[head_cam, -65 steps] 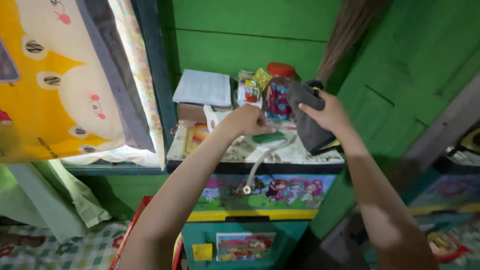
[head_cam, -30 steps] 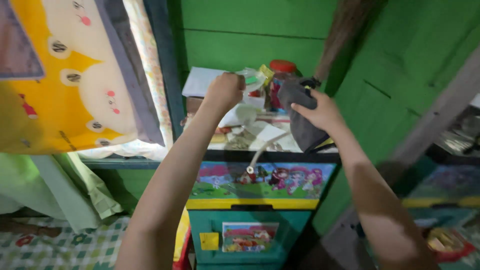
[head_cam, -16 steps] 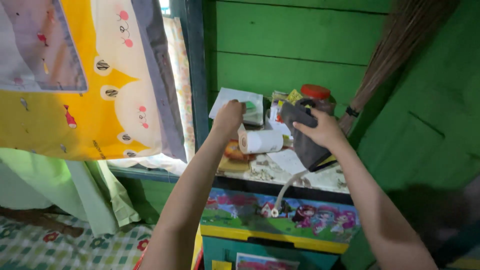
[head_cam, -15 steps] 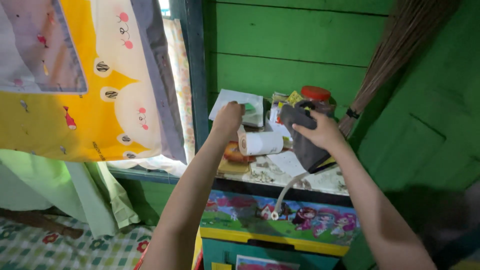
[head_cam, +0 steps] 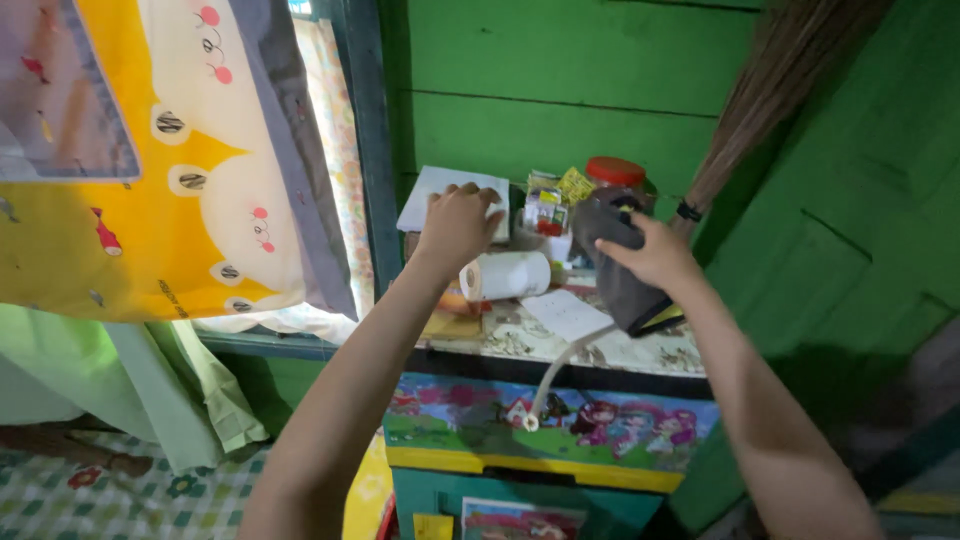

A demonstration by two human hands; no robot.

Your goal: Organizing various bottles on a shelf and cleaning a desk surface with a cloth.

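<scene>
Against green plank walls [head_cam: 560,110], a cluttered cabinet top [head_cam: 620,350].

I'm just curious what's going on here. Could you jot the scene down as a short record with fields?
Place: cluttered cabinet top against a green plank wall
Left hand: resting on a white paper pad
Right hand: gripping a dark grey cloth pouch
Nearby: white paper roll, red-lidded jar, broom
Left side: yellow patterned curtain
</scene>
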